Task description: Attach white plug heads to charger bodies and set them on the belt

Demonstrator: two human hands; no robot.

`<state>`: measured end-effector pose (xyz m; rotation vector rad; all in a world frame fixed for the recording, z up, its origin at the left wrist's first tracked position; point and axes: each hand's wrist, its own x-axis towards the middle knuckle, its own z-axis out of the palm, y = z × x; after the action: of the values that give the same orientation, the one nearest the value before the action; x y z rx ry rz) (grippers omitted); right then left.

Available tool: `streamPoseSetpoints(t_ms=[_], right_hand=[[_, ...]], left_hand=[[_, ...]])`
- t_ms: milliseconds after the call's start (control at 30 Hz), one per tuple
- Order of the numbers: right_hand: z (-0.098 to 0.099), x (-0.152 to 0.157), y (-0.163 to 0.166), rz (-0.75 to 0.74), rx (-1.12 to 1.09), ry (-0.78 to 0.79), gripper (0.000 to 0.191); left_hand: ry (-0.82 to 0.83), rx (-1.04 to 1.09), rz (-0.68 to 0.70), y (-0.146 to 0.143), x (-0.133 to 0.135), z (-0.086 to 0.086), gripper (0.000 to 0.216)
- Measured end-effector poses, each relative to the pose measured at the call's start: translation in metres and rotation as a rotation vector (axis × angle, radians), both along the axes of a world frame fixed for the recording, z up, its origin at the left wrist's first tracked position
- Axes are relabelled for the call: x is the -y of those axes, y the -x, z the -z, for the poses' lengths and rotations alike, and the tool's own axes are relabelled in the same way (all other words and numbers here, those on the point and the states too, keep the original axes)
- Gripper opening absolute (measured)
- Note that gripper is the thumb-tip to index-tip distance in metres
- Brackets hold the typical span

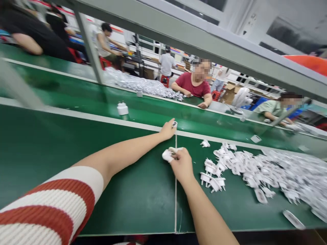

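Observation:
My left hand (168, 130) reaches over the white rail at the edge of the green conveyor belt. Its fingers are closed on a small white charger housing (174, 124), whose end shows a dark marking or opening. Nearer to me, my right hand (183, 165) pinches a white plug cover (167, 155) with pins; a second white piece seems to be in the same grip, partly hidden by the fingers. To the right of that hand lies a loose heap of white plug covers (237, 162) with prongs on the green tabletop (135, 200).
A white charger (122, 109) stands prongs-up on the belt (150, 117), with other white pieces further along. Clear-wrapped parts (293, 170) pile up at right. A grey overhead beam (166, 30) and post (88, 44) cross the view. Co-workers sit across the belt.

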<state>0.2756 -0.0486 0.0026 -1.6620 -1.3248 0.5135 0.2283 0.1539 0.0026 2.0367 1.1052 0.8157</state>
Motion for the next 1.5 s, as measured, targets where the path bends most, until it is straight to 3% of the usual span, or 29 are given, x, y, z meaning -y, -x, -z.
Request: streamPoseSetpoints(t_ms=[100,300,433,500,567,600,700,767,1000,1133,1233,1400,1500], right_hand=[[-0.010,-0.002,-0.005,0.038,0.041,-0.058,0.027],[-0.029,0.003,0.002,0.008,-0.028,-0.092,0.031],[-0.030,0.008,0.013,0.013,-0.120,-0.153,0.027],[-0.029,0.010,0.017,-0.006,-0.178,-0.170,0.027],[-0.027,0.011,0.021,-0.038,-0.248,-0.149,0.036],[-0.026,0.011,0.022,-0.054,-0.283,-0.133,0.042],[-0.027,0.013,0.026,-0.089,-0.347,-0.107,0.045],[-0.029,0.017,0.029,-0.118,-0.322,-0.127,0.037],[-0.042,0.036,0.038,-0.278,0.213,-0.253,0.026],[-0.039,0.035,0.040,-0.330,0.309,-0.206,0.032],[-0.031,0.031,0.041,-0.297,0.199,-0.163,0.033],[-0.025,0.023,0.040,-0.149,-0.258,-0.070,0.039],[-0.026,0.020,0.038,-0.130,-0.412,-0.009,0.046]], left_hand=[[-0.028,0.045,0.035,0.044,0.021,0.005,0.062],[-0.036,0.055,0.196,0.133,0.084,0.009,0.062],[-0.021,0.019,0.412,0.168,0.129,0.005,0.058],[-0.030,0.042,0.415,0.178,0.140,0.004,0.070],[-0.020,0.071,0.324,0.184,0.143,0.005,0.076],[-0.004,0.070,0.302,0.185,0.141,0.006,0.067],[0.049,0.072,0.367,0.185,0.135,0.008,0.036],[0.079,0.089,0.411,0.184,0.133,0.007,0.031],[0.166,0.041,0.404,0.180,0.134,0.001,0.029],[0.198,0.022,0.406,0.179,0.132,0.002,0.029],[0.201,0.036,0.410,0.178,0.131,0.002,0.027],[0.206,0.035,0.402,0.178,0.131,0.002,0.024],[0.225,0.033,0.395,0.177,0.132,0.000,0.024]])
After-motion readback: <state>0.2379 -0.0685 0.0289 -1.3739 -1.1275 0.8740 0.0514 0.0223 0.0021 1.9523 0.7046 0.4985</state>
